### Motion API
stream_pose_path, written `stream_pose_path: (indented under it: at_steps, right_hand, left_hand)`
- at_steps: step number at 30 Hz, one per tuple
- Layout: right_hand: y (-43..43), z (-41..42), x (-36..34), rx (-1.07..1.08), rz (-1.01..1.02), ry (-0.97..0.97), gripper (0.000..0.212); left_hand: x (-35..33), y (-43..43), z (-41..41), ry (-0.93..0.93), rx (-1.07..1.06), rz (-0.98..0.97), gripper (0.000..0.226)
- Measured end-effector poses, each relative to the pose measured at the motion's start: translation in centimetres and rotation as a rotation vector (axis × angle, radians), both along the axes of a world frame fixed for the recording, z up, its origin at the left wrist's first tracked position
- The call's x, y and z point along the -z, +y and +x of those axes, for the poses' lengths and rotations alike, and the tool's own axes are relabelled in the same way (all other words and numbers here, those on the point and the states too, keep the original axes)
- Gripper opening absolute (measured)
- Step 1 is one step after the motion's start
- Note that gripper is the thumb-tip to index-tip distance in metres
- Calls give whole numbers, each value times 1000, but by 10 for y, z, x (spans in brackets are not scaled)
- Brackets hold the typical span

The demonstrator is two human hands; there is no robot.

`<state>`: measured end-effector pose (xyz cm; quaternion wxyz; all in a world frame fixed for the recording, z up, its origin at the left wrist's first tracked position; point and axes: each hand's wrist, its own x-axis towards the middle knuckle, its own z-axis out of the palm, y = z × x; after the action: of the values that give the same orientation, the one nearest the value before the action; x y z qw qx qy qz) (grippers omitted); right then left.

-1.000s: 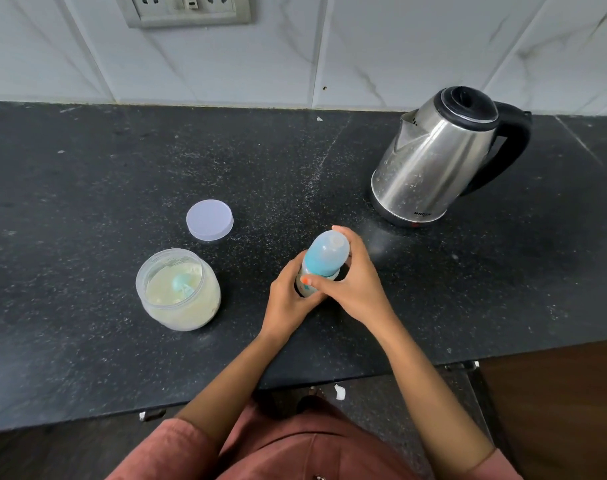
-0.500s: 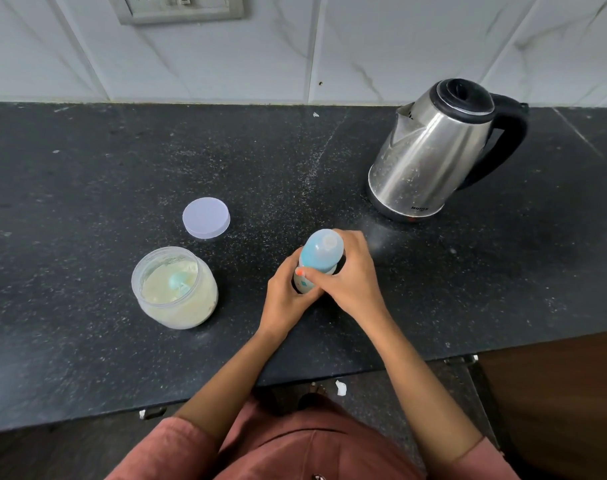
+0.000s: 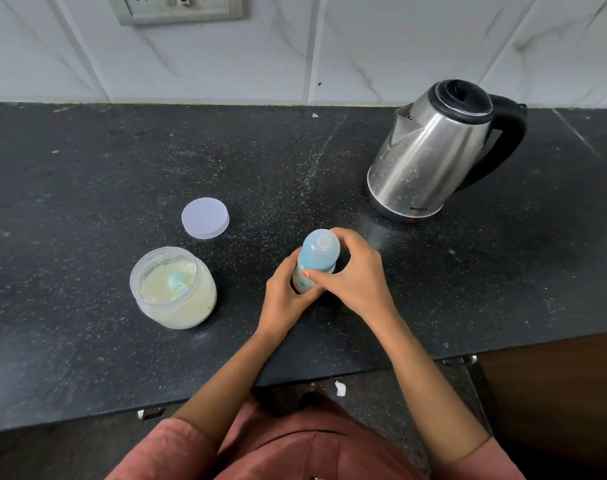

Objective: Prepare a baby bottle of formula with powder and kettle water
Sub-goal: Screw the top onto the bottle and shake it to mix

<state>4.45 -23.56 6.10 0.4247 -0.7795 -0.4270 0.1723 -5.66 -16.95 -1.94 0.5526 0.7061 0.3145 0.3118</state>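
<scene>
The small clear plastic baby bottle with a pale blue domed cap (image 3: 317, 261) stands upright near the front middle of the black speckled stone worktop (image 3: 87, 168), its long axis vertical. Its base is hidden, so whether it rests on the surface or is held just above it is hard to tell. The left hand (image 3: 284, 297) wraps its curled fingers round the lower body from the left. The right hand (image 3: 359, 277) comes in from the right and above, fingers and thumb closed round the collar under the cap. Both hands are on the bottle, the right the higher, so the cap probably has to be twisted about that upright axis while the left steadies the body. To the left, apart, sits the open round clear jar of cream powder (image 3: 173, 289) with a pale blue scoop (image 3: 175, 280) in it, and behind it the flat lilac lid (image 3: 205, 218). The steel kettle with a black handle (image 3: 430, 157) stands beyond on the right.
</scene>
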Motion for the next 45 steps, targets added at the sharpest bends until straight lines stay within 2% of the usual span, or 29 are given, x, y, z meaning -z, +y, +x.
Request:
stream_pose_path:
  at_steps: [7,14,22,31,33,37,40,45]
  right_hand:
    - [-5,-5,-4,-50,42,-53,63]
    - [-5,2,-11,-27,92,89,65]
    - [-7,0,-6,-35,25,29,62]
    - [0,-9,-3,46,-115,-179,65]
    - [0,-8,0,27,-130,-136,70]
    - [-6,3,-1,-135,-48,136,86]
    - [-8,9,-1,-214,-48,159,77]
    - [-4,6,3,-70,32,122,61]
  left_hand:
    - [0,0,0,3,-2,13,54]
    - [-2,-1,0,-17,12,-22,58]
    - [2,0,0,9,4,1,60]
    - [-3,-2,-1,-12,-1,-11,57]
    - [-3,-2,-1,-10,-3,-14,58]
    - [1,0,0,-1,1,8,58]
    - [2,0,1,-5,3,-2,58]
    - [0,-1,0,-2,7,-10,58]
